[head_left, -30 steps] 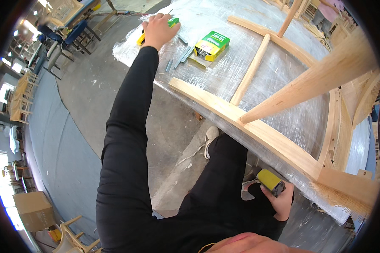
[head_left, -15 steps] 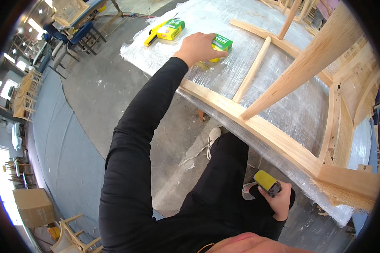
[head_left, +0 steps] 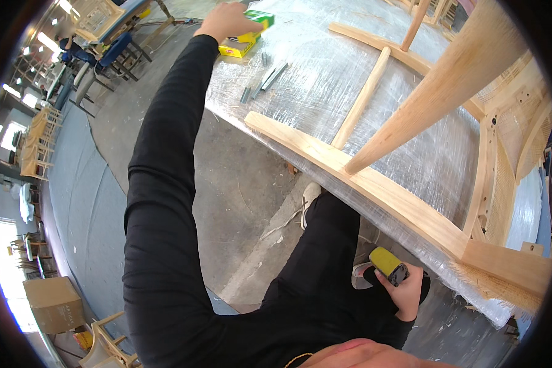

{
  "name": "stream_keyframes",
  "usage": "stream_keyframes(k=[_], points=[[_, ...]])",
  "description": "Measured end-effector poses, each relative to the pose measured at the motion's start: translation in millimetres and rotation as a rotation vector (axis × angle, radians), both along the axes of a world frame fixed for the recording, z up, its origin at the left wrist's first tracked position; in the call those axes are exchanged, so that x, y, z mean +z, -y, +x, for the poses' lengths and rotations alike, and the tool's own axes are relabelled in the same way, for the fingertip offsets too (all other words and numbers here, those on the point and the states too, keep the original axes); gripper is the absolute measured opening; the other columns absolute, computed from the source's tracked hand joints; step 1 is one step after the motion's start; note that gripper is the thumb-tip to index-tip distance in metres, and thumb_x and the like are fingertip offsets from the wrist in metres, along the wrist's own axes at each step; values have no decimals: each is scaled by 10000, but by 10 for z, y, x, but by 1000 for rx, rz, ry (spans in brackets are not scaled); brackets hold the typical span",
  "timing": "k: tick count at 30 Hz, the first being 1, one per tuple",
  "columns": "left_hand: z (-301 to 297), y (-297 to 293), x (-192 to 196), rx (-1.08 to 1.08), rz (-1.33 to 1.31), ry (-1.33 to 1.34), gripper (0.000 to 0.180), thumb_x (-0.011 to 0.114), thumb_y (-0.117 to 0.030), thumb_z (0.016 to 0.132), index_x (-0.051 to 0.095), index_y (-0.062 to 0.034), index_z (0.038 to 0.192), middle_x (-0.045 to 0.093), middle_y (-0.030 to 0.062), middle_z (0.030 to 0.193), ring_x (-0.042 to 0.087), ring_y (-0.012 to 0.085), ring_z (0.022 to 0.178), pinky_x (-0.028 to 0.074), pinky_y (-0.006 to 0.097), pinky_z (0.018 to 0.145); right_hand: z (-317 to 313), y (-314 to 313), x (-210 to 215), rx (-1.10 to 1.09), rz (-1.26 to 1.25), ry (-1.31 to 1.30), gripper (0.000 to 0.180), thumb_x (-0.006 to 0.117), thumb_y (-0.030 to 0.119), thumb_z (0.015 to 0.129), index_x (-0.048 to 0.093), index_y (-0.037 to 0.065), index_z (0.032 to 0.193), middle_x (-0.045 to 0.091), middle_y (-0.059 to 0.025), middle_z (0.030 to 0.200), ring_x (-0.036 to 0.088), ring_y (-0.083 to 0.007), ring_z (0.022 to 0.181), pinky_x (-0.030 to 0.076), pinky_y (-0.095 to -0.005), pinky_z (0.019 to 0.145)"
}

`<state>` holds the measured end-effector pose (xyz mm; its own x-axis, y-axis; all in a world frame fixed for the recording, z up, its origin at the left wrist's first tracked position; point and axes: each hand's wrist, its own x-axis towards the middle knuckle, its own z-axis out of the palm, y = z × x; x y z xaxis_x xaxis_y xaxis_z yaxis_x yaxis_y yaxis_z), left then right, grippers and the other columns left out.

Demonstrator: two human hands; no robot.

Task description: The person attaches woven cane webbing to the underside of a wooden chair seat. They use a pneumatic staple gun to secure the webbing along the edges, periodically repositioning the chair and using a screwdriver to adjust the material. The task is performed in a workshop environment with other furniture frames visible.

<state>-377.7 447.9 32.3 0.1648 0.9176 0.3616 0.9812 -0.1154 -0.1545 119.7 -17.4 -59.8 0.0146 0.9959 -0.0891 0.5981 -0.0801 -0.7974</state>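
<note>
My left hand is stretched out over the far left of the plastic-wrapped table, fingers closed round a small green and yellow carton. Just below it sits a second yellow carton, partly covered by the hand. Several grey strips of staples lie loose on the wrap nearby. Low by my knee, my right hand grips a yellow and black handheld tool, whose exact kind does not show. A pale wooden chair frame rests on the table between the two hands.
Clear film covers the table, and its near edge runs diagonally past my legs. A thick round chair leg slants up at the right, beside woven cane. On the floor side stand a cardboard box, stools and other chair frames.
My left hand has moved left and farther off with the green and yellow carton. Staple strips now show on the table. The yellow cutter no longer shows. My right hand stays put.
</note>
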Motion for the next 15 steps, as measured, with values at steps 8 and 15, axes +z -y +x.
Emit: stream_keyframes(k=[8, 15], points=[[-593, -292, -556, 94, -1, 87, 868, 706, -693, 773, 688, -8, 1306, 730, 227, 1195, 691, 369, 1152, 537, 454, 999, -136, -95, 69, 74, 22, 89, 354, 900, 126, 722, 763, -39, 1003, 751, -192, 832, 761, -285, 756, 555, -313, 726], [119, 109, -467, -84, 102, 144, 518, 717, -577, 850, 740, -119, 1090, 751, 193, 1044, 713, 374, 1021, 564, 466, 883, -86, -55, -30, 72, 34, 117, 317, 937, 145, 696, 760, -19, 902, 739, -134, 775, 699, -241, 671, 524, -321, 673]])
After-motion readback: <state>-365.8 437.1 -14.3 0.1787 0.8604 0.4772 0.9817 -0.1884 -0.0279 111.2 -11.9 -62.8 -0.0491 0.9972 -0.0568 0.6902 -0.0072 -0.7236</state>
